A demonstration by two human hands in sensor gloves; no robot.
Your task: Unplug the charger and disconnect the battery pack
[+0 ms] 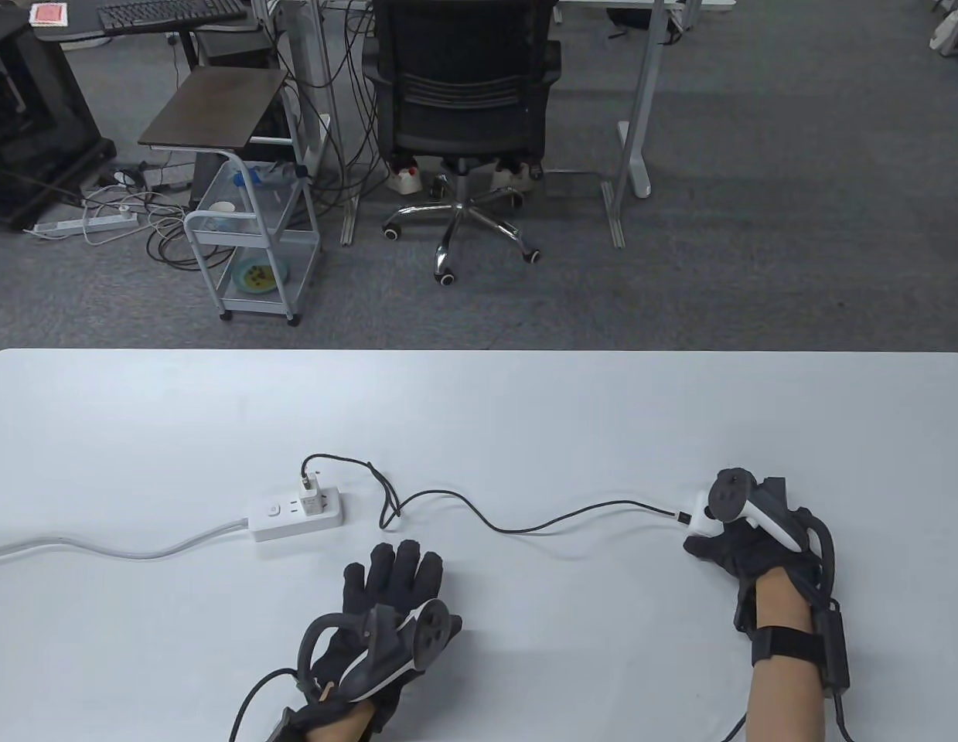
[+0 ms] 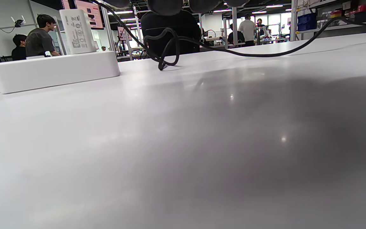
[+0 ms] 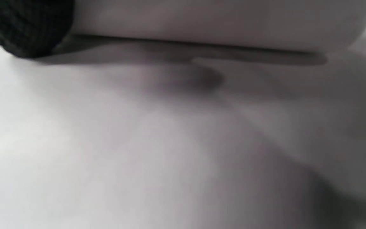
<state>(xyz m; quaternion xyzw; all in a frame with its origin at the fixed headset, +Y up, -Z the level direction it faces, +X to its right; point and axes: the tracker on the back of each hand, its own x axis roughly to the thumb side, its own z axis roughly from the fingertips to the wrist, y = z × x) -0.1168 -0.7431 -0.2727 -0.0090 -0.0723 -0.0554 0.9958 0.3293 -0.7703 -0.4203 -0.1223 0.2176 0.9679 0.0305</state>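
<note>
A white charger [image 1: 315, 498] is plugged into a white power strip [image 1: 293, 519] left of the table's middle. A black cable [image 1: 525, 529] runs from it, with a loop near the strip, to a white battery pack [image 1: 698, 523] at the right. My right hand [image 1: 722, 541] grips the pack, which rests on the table and is mostly hidden under the hand. My left hand [image 1: 397, 564] lies flat and empty on the table, just in front of the strip. The left wrist view shows the charger [image 2: 76, 30], strip [image 2: 56, 70] and cable [image 2: 259, 55]. The right wrist view shows the pack [image 3: 202, 22] and one fingertip [image 3: 27, 25].
The strip's white cord [image 1: 100, 549] runs off the left edge of the white table [image 1: 525, 417]. Beyond the far edge stand an office chair [image 1: 463, 100] and a small cart [image 1: 247, 232] on the floor.
</note>
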